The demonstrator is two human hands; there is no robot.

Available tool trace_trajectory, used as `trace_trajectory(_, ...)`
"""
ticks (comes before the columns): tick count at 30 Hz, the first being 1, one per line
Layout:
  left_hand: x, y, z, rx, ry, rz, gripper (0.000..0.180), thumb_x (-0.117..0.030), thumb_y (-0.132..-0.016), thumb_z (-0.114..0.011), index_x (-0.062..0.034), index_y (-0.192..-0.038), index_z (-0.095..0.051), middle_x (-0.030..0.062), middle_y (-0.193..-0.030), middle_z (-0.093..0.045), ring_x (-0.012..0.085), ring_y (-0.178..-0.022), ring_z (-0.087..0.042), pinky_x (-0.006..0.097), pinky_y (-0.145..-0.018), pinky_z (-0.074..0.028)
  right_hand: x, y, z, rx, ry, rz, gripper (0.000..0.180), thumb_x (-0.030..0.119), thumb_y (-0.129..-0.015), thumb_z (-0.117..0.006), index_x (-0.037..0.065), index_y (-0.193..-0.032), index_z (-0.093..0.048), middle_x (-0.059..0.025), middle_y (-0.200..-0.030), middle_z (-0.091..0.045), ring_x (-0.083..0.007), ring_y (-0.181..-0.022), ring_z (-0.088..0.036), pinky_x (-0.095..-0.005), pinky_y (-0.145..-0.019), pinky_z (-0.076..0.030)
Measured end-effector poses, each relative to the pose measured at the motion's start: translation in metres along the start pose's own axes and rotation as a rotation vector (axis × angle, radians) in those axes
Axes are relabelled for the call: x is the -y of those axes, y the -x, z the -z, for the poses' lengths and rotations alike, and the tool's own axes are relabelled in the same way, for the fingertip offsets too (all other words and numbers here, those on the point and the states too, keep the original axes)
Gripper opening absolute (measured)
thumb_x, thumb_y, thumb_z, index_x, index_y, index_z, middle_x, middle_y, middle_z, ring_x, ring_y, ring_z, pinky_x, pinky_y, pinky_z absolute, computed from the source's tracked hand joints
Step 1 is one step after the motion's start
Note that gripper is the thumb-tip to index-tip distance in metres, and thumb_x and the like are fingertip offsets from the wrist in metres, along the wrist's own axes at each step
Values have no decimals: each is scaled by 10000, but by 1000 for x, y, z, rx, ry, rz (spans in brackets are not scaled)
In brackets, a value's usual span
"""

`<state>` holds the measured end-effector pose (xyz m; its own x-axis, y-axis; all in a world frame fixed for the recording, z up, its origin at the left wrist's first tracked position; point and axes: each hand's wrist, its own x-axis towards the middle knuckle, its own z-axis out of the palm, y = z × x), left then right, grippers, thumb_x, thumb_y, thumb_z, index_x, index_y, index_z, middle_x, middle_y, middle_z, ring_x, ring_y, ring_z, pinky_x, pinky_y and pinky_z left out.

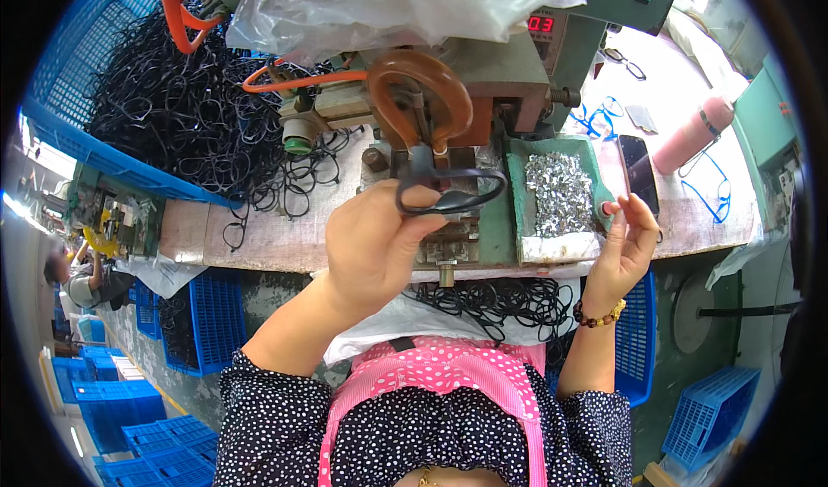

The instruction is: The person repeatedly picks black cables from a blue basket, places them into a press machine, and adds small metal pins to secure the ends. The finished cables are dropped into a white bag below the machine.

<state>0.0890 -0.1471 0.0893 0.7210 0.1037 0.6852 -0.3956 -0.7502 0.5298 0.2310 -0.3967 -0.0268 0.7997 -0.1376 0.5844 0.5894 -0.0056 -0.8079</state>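
My left hand (371, 237) is closed on a black eyeglass frame (461, 201), raised in front of the bench machine (509, 73). Just beyond the frame is the machine's brown looped part (461, 99). My right hand (623, 250) is beside the right edge of a green tray (515, 185) heaped with small shiny metal pieces (556, 194). Its thumb and fingertips come together next to a small red round part (608, 208); whatever they pinch, if anything, is too small to make out.
A blue crate (95, 146) full of black frames stands at the left. More frames (500, 301) lie on white cloth over my lap. A phone (636, 172), a pink bottle (694, 133) and blue frames (711, 198) are at the right. Plastic bags (379, 8) hang over the machine.
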Motion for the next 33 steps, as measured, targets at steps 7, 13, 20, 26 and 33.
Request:
trace_trajectory(7, 3, 4, -4, -26, 19, 14, 239, 29, -784, -742, 10, -997, -636, 173, -876, -679, 344, -706, -650, 370, -618, -510, 5, -12, -2, 213, -57, -385, 207, -29, -967, -597, -16, -1173, -621, -74, -1105, -662, -131, -1019, -620, -247, -940, -478)
trace_trajectory(13, 7, 8, -6, -48, 64, 48, 233, 67, -790, -711, 16, -1004, -634, 159, -851, -670, 304, -677, -637, 346, -612, -500, 26, -4, 4, 607, 746, 20, 255, 181, -836, -760, 72, -1041, -653, -95, -897, -662, -296, -813, -651, -396, -727, -520)
trace_trajectory(20, 1, 4, -7, -77, 69, 72, 171, 38, -830, -699, 17, -989, -643, 146, -853, -671, 279, -673, -635, 328, -620, -500, -9, -26, -43, 559, 600, 253, 211, 160, -846, -723, 94, -1036, -660, -128, -1069, -644, -333, -1033, -600, -426, -895, -487)
trace_trajectory(26, 0, 18, -6, -97, -25, 67, 244, -27, -822, -716, -3, -1062, -676, 161, -975, -658, 336, -904, -634, 390, -797, -511, -8, -25, -53, 647, 711, 405, 178, 78, -823, -685, 55, -997, -656, -143, -1139, -640, -373, -1190, -541, -472, -1017, -418)
trace_trajectory(33, 84, 89, 44, -286, -418, 233, 267, -47, -888, -632, -23, -1154, -630, 155, -1130, -620, 324, -1068, -555, 408, -969, -427, 0, -3, -47, 484, 584, 230, 85, 27, -882, -623, 23, -966, -616, -134, -1089, -661, -368, -1149, -555, -463, -1017, -401)
